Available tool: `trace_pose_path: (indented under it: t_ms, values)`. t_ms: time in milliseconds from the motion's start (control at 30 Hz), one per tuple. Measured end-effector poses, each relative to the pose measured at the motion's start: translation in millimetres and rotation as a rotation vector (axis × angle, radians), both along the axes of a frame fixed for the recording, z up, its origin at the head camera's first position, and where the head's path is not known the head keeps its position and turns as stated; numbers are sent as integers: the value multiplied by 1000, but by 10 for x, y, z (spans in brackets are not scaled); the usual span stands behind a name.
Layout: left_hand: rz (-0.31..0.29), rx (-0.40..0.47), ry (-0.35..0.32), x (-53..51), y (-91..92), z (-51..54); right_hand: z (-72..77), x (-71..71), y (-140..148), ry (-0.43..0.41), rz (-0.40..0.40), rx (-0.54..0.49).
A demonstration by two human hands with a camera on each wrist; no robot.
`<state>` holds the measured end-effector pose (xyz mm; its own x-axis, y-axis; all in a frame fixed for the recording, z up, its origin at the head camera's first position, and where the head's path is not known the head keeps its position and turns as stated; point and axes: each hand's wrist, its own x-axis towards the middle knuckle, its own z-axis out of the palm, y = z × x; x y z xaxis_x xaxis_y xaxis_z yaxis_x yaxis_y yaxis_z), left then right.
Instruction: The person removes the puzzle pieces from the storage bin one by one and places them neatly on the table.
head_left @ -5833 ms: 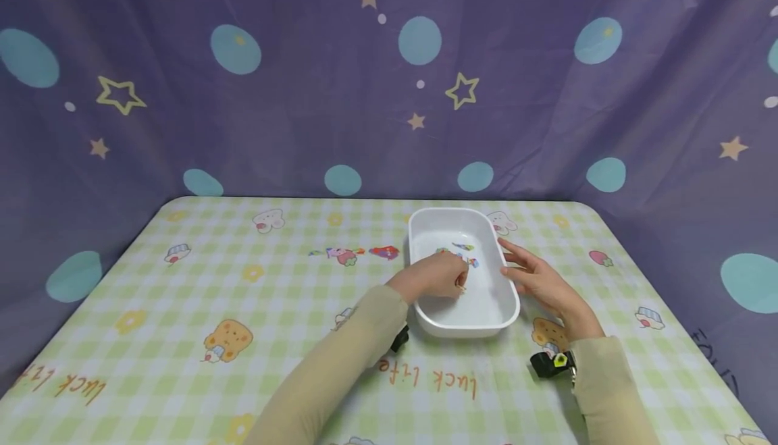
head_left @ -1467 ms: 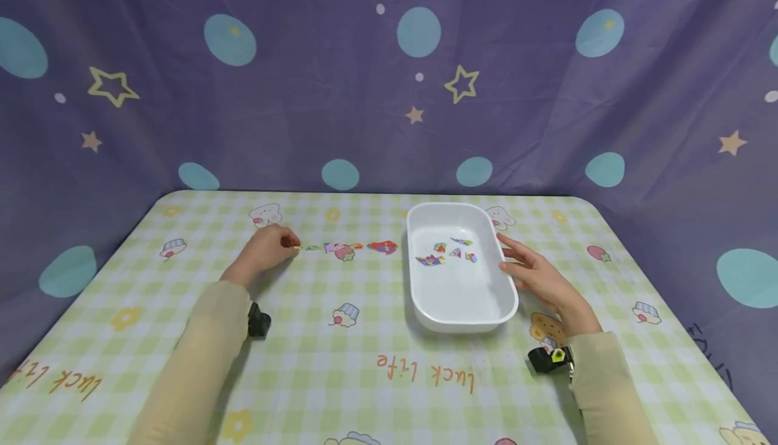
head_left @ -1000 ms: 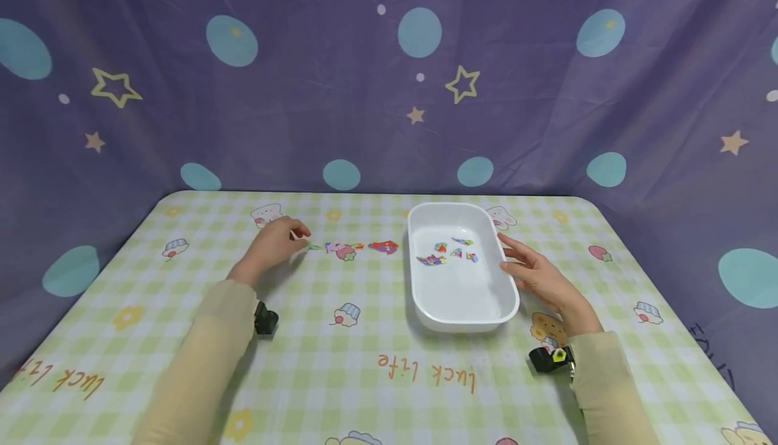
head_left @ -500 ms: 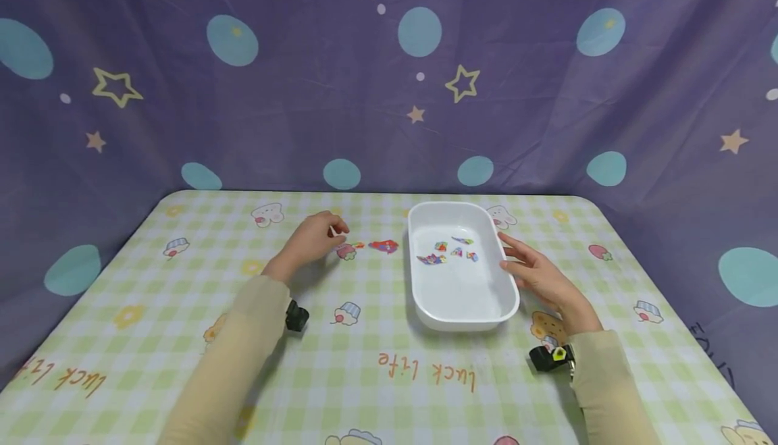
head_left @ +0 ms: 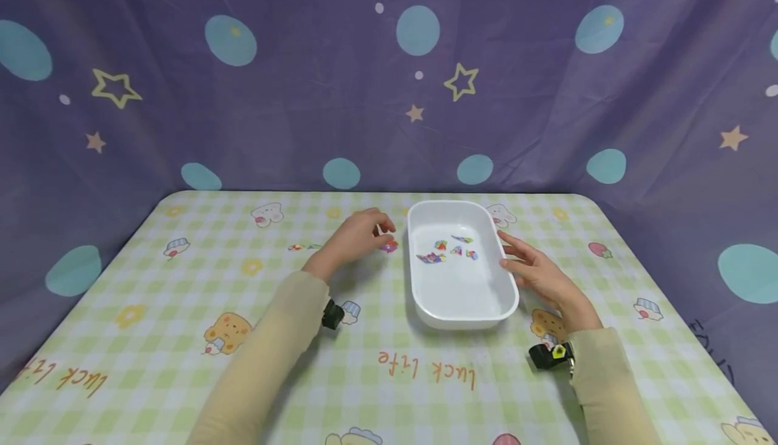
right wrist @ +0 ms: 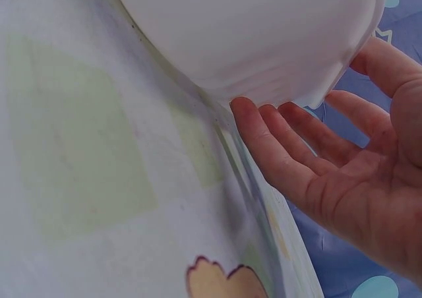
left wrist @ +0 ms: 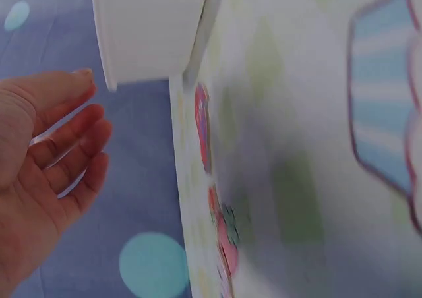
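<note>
My left hand [head_left: 361, 234] hovers over a row of flat, colourful cut-out pieces on the table, near the white tub's left side. Its fingers are relaxed and the left wrist view shows nothing between them. Just beyond its fingertips lies a red and purple piece [head_left: 389, 246]. Two small pieces show at the row's left end, one red and yellow [head_left: 296, 247], one green [head_left: 313, 246]; my hand hides the row's middle. With loosely extended fingers, my right hand [head_left: 537, 276] touches the right wall of the white tub [head_left: 462, 303]. Several colourful pieces [head_left: 431, 258] lie inside it.
A green-and-white checked tablecloth [head_left: 152, 377] with printed cartoons and lettering covers the table. Behind it hangs a purple curtain [head_left: 292, 94] with stars and blue spots. A black wrist camera [head_left: 550, 356] sits on my right wrist.
My left hand came out of the tub with a small piece, set it at the row's left end and let go, then moved right above the row. My right hand stayed at the tub.
</note>
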<state>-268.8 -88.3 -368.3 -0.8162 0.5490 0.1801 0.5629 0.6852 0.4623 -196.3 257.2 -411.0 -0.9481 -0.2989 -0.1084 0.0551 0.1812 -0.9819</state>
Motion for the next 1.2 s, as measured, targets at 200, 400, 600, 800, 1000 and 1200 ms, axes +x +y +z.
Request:
trace_pose_path:
  t_ms: [200, 400, 600, 800, 1000, 1200]
  values:
    - [-70, -1, 47, 41, 255, 68, -11, -12, 7, 0, 1, -18]
    - [-130, -19, 59, 84, 480, 77, -9, 6, 4, -6, -1, -23]
    - [-199, -136, 21, 47, 683, 80, -11, 9, 9, -1, 0, -29]
    - [-239, -233, -35, -27, 849, 65, -22, -10, 5, -2, 5, -34]
    - [-247, -301, -62, -125, 947, 5, -24, -15, 23, 2, -1, -30]
    - [-223, -397, -60, -204, 1017, -64, -30, -43, 26, 0, 3, -29]
